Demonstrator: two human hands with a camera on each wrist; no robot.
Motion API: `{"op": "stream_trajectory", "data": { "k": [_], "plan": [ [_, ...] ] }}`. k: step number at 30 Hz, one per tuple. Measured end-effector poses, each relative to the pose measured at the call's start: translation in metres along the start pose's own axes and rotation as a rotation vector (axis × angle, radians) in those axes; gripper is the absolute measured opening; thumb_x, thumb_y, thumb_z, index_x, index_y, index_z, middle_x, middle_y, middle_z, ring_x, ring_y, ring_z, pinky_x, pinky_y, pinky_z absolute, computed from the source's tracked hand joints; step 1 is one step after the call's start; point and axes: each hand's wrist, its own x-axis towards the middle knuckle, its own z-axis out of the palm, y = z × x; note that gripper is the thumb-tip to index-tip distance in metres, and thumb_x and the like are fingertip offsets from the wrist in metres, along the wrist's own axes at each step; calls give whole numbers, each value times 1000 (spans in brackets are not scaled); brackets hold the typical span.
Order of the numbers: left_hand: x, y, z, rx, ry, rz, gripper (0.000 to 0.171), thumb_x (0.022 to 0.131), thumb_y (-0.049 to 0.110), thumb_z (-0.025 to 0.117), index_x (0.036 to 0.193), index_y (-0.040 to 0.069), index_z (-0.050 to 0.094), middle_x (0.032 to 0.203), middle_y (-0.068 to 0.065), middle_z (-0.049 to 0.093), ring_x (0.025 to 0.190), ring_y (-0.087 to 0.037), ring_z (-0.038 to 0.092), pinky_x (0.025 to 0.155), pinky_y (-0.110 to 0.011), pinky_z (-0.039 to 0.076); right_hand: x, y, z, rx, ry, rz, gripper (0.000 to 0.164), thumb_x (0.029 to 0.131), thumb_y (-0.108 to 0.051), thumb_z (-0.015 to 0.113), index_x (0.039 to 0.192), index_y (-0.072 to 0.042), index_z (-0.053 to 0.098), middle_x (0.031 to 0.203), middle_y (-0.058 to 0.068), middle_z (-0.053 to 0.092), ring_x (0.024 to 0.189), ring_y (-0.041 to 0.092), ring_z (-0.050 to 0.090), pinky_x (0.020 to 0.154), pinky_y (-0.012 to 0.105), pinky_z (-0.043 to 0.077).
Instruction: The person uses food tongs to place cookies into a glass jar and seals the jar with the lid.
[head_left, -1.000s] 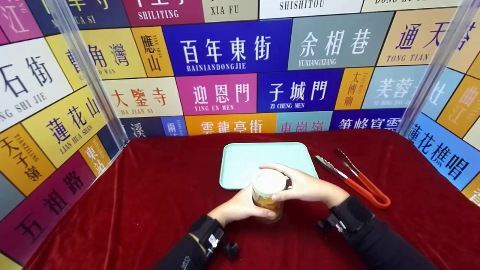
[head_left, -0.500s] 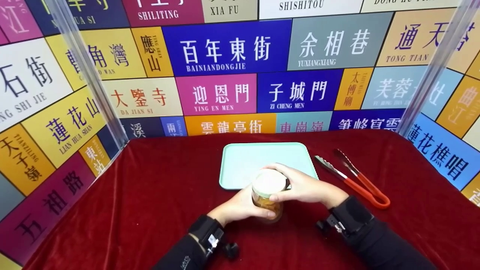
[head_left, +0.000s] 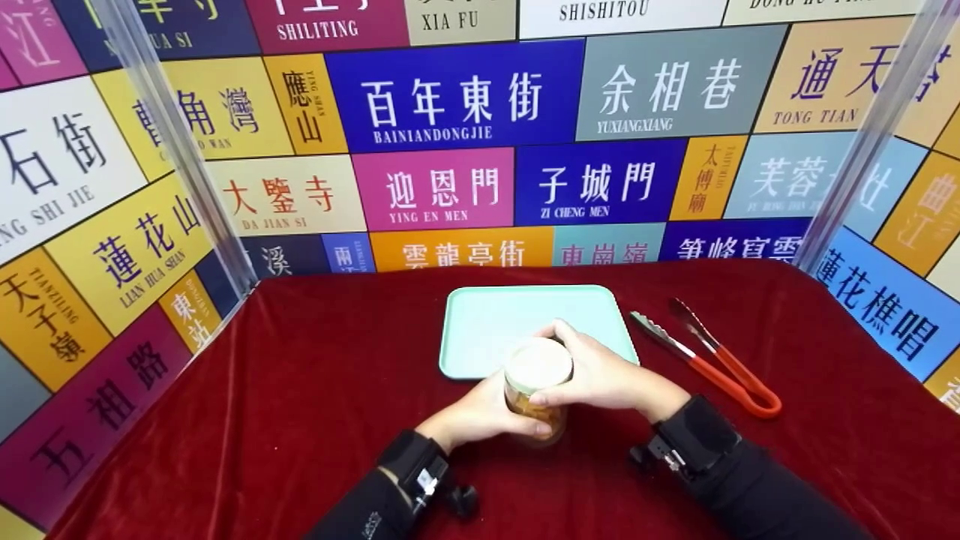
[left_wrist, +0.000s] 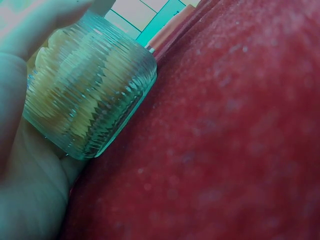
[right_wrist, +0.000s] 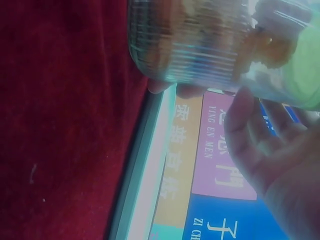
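A clear ribbed jar [head_left: 531,409] holds yellow-brown pieces and has a pale green lid [head_left: 538,363]. My left hand [head_left: 480,411] grips the jar's body, thumb across the near side. In the left wrist view the ribbed glass [left_wrist: 95,90] lies against the palm, its base close to the red cloth. My right hand [head_left: 604,376] grips the lid from the right, with the thumb at its near edge and the fingers round the far side. The right wrist view shows the lid [right_wrist: 307,70] only in part, with the right hand [right_wrist: 280,155] beside it.
Behind the jar lies a mint-green tray [head_left: 487,322] on the red cloth [head_left: 337,390]. Tongs with red-orange handles [head_left: 739,382] lie to its right, spread apart. A wall of coloured signs [head_left: 450,97] and clear corner posts [head_left: 862,135] stand behind.
My right hand has turned a little round the lid, its thumb moving left along the near edge. The green tab at the lid's right side is now hidden. The left hand stays put.
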Motion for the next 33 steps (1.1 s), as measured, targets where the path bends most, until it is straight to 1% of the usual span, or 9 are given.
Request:
{"op": "stream_trajectory", "data": {
  "k": [4, 7, 12, 15, 19, 21, 26, 30, 33],
  "plan": [
    [0, 0, 0, 6, 1, -6, 88, 82, 10, 91, 155, 21, 44, 143, 2, 61, 131, -17, 60, 116, -33, 43, 1, -2, 3, 6, 20, 17, 72, 77, -38, 95, 130, -12, 53, 124, 1, 66, 116, 20, 63, 101, 42, 50],
    [-1, 1, 0, 14, 6, -19, 87, 82, 11, 92, 154, 21, 45, 142, 2, 61, 130, -17, 60, 116, -33, 43, 1, -2, 3, 27, 6, 23, 74, 78, -36, 94, 133, -11, 52, 126, 3, 66, 117, 21, 63, 102, 45, 49],
    [-2, -1, 0, 21, 17, -42, 85, 81, 10, 92, 152, 21, 47, 139, 2, 63, 128, -17, 62, 115, -33, 44, 0, 2, -4, 88, -82, 5, 88, 84, -34, 90, 156, -12, 44, 140, 5, 61, 128, 24, 58, 111, 52, 44],
    [-2, -2, 0, 12, 21, -42, 84, 81, 9, 92, 152, 19, 47, 138, 2, 64, 127, -17, 63, 115, -34, 45, -2, 6, -9, 140, -137, -11, 85, 90, -32, 86, 161, -17, 42, 146, 6, 59, 133, 26, 55, 114, 52, 42],
    [-2, -1, 0, 8, 21, -37, 84, 82, 8, 91, 152, 18, 46, 138, 1, 63, 127, -18, 63, 114, -34, 46, -3, 10, -12, 165, -151, -19, 73, 93, -29, 83, 157, -17, 48, 144, 5, 59, 133, 27, 55, 113, 44, 44],
    [-2, 0, 1, 10, 22, -43, 85, 81, 9, 91, 152, 19, 46, 138, 2, 63, 127, -17, 63, 114, -34, 46, -4, 10, -12, 148, -142, -12, 73, 93, -29, 83, 156, -15, 48, 144, 5, 59, 132, 26, 55, 112, 41, 45],
    [-2, 1, 0, 14, 20, -51, 86, 81, 10, 92, 153, 20, 45, 137, 2, 64, 126, -17, 63, 113, -34, 47, -4, 6, -11, 84, -117, -9, 76, 92, -30, 84, 155, -8, 48, 145, 6, 58, 131, 25, 55, 111, 46, 47],
    [-2, 0, 0, 7, 14, -40, 85, 81, 9, 91, 152, 19, 45, 137, 1, 64, 126, -18, 63, 113, -34, 47, -3, 4, -11, 38, -98, -25, 72, 90, -33, 86, 150, -11, 52, 139, 2, 61, 128, 22, 57, 109, 42, 47],
    [-1, 0, 0, 10, 10, -27, 86, 81, 9, 91, 153, 19, 45, 137, 1, 64, 126, -18, 63, 113, -34, 47, -2, 2, -9, 32, -73, -19, 69, 87, -34, 89, 143, -14, 55, 132, 0, 64, 124, 21, 60, 107, 41, 48]
  ]
}}
